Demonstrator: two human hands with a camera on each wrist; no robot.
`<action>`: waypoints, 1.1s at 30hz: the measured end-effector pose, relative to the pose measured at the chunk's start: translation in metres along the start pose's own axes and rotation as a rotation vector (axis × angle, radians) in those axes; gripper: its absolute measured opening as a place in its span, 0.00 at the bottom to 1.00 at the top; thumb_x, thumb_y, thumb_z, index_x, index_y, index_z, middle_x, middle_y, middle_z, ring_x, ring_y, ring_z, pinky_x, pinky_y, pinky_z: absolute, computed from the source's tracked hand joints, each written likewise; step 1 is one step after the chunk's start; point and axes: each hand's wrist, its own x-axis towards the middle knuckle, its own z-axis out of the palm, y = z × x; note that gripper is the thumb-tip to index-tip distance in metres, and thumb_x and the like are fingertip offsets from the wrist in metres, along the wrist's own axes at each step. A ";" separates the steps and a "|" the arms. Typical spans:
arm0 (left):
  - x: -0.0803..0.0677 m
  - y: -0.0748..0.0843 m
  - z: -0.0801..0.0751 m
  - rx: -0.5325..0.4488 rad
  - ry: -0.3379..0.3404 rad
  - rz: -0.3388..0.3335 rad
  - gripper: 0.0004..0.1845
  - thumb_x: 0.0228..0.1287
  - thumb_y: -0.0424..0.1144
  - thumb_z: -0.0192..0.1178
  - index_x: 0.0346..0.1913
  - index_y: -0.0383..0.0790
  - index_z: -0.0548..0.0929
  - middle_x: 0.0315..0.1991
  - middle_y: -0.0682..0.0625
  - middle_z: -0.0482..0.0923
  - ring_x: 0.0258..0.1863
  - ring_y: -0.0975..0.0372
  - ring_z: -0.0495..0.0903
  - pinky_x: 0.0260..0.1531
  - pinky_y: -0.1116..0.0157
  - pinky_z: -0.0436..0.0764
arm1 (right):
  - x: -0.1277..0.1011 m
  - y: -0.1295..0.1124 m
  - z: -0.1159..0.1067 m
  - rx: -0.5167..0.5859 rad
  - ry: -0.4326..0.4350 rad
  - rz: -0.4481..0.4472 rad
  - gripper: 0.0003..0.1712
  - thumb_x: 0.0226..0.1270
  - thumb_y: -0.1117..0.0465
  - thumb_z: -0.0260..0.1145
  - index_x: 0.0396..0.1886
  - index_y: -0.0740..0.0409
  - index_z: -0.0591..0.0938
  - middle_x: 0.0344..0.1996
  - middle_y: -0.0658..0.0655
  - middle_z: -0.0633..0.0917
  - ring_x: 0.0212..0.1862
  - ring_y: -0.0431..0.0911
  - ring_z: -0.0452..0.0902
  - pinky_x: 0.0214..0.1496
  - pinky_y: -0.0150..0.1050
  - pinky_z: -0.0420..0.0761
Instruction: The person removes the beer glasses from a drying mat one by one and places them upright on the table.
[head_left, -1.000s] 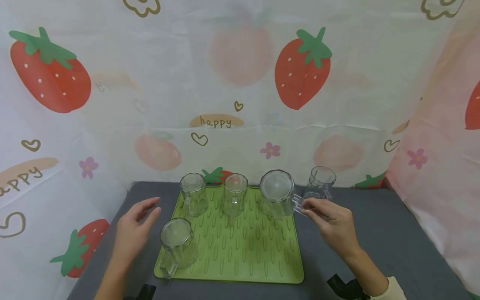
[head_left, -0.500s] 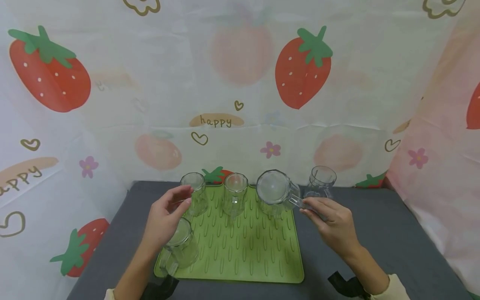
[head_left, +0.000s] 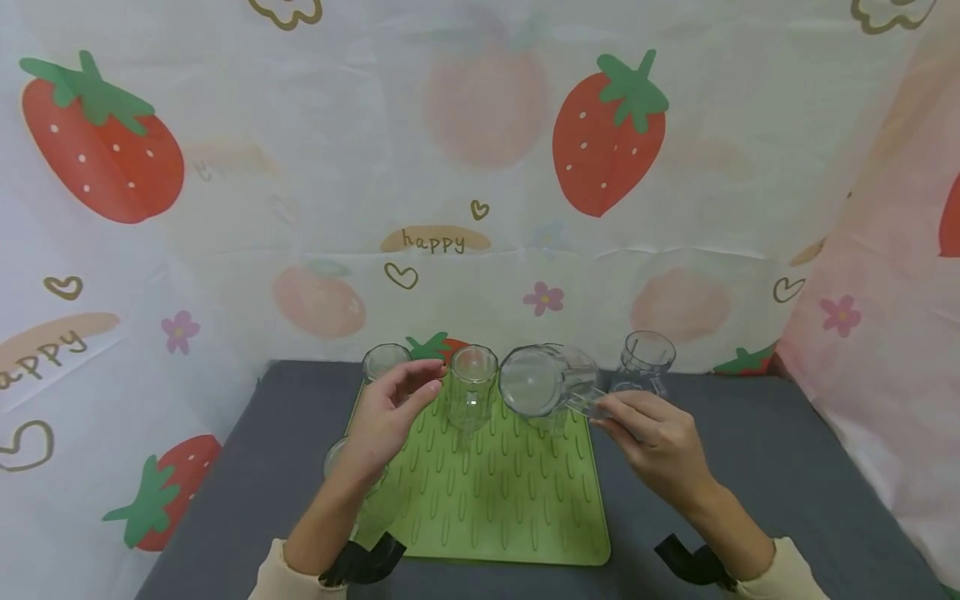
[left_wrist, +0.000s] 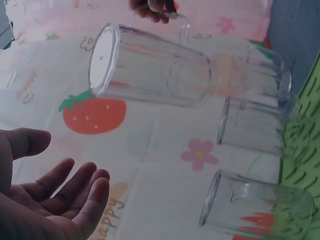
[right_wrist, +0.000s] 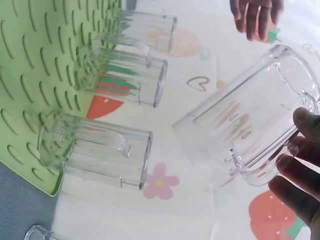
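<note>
My right hand (head_left: pixel 649 435) grips the handle of a clear mug (head_left: pixel 542 382), which hangs tilted on its side above the back right of the green ribbed mat (head_left: pixel 495 500). In the right wrist view my fingers (right_wrist: pixel 299 170) curl round that handle, beside the mug (right_wrist: pixel 250 120). With straight, spread fingers, my left hand (head_left: pixel 390 412) hovers over the mat just left of the mug, holding nothing. The left wrist view shows its open palm (left_wrist: pixel 50 200) below the mug's flat end (left_wrist: pixel 150 70).
Two clear cups (head_left: pixel 386 360) (head_left: pixel 472 385) stand upside down at the mat's back. A third (head_left: pixel 337 457) at front left is partly hidden by my left wrist. Another cup (head_left: pixel 645 363) stands on the grey table (head_left: pixel 787 483) right of the mat. Strawberry-print cloth walls surround it.
My left hand moved from the table left of the mat to over the mat's middle. My right hand lifted and tilted the mug leftwards.
</note>
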 end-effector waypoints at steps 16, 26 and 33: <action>0.028 0.002 0.019 -0.236 -0.225 -0.175 0.25 0.75 0.46 0.51 0.68 0.37 0.69 0.66 0.39 0.70 0.63 0.48 0.73 0.60 0.57 0.78 | 0.004 -0.004 0.002 -0.053 0.032 -0.163 0.21 0.74 0.55 0.58 0.31 0.64 0.89 0.29 0.57 0.88 0.32 0.49 0.85 0.31 0.37 0.84; 0.045 -0.004 0.035 -0.348 -0.349 -0.363 0.30 0.75 0.48 0.45 0.72 0.33 0.62 0.72 0.34 0.60 0.68 0.42 0.68 0.59 0.57 0.78 | 0.002 -0.010 0.006 -0.054 0.036 -0.250 0.18 0.75 0.59 0.57 0.30 0.62 0.88 0.28 0.57 0.88 0.32 0.50 0.85 0.30 0.39 0.85; 0.051 -0.013 0.044 -0.361 -0.423 -0.490 0.36 0.72 0.56 0.49 0.74 0.37 0.56 0.72 0.35 0.60 0.49 0.57 0.80 0.45 0.65 0.83 | 0.000 -0.013 0.010 -0.045 0.029 -0.289 0.18 0.75 0.60 0.57 0.29 0.61 0.88 0.27 0.57 0.88 0.32 0.50 0.85 0.30 0.40 0.85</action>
